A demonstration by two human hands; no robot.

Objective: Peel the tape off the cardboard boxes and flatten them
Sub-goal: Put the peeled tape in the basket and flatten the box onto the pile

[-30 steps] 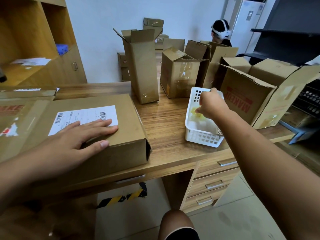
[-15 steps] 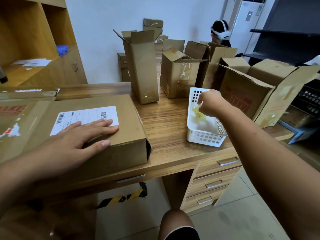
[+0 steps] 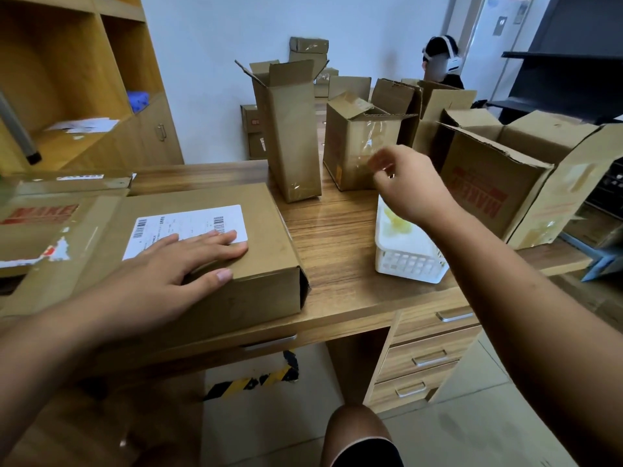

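Note:
A closed brown cardboard box (image 3: 263, 291) with a white shipping label (image 3: 188, 224) lies on the wooden desk (image 3: 337, 237) in front of me. My left hand (image 3: 175, 264) rests flat on its top, fingers straight, partly over the label. My right hand (image 3: 408, 187) hovers above a white plastic basket (image 3: 408, 264); its fingers are blurred, loosely curled, and I see nothing in them. Yellowish tape scraps (image 3: 397, 224) lie inside the basket.
Behind stand a tall open box (image 3: 290, 129), a shorter taped box (image 3: 357, 146) and a large open box with red print (image 3: 488, 190). Flat cardboard (image 3: 40, 224) lies at the left. Desk drawers (image 3: 431, 358) are below right. A person (image 3: 441, 62) sits at the back.
My right hand has lifted up out of the basket and moved slightly back, leaving the tape scraps inside. My left hand has stayed flat on the box.

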